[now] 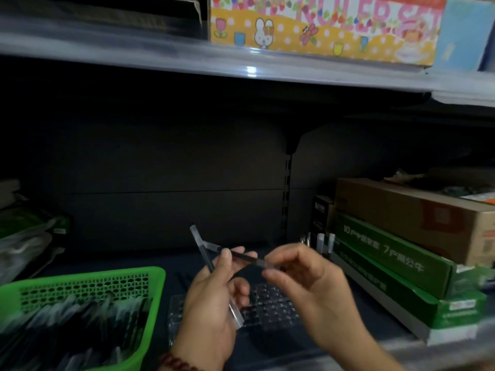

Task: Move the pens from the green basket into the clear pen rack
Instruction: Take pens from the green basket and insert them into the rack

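Two shelves: an upper shelf (241,68) with a pale glossy front edge, and the dark lower shelf (294,341) where the work takes place, backed by a dark panel.
Stacked boxes: a brown carton (415,218) lies on long green boxes (388,253) at the right of the lower shelf.
Patterned box: a bright yellow box (321,28) with a rabbit and flowers stands on the upper shelf, with a blue box (463,33) just beside it on the right.
Green basket: the green basket (107,274) sits at lower left on the lower shelf, its walls perforated.
Basket contents: many pens (80,317) lie heaped inside it, blurred, dark with clear caps.
Wrapped goods: plastic-wrapped packs (26,236) lie at the far left, behind the basket.
Left hand: the left hand (211,303) is curled round the first pen, above the rack.
Right hand: the right hand (313,285) pinches the clear end of the second pen between thumb and forefinger.
Clear pen rack: the clear pen rack (273,306) lies flat on the lower shelf, right of the basket and partly hidden under both hands.
First pen: the first pen (201,247) slants up and to the left out of the left fist, its clear cap showing below the palm.
Second pen: the second pen (243,257) runs almost level between the two hands, crossing the left fingertips.
Upright pens: a few upright pens (320,242) stand beside the green boxes.
Bracelet: a bracelet (176,362) of dark red beads circles the left wrist.
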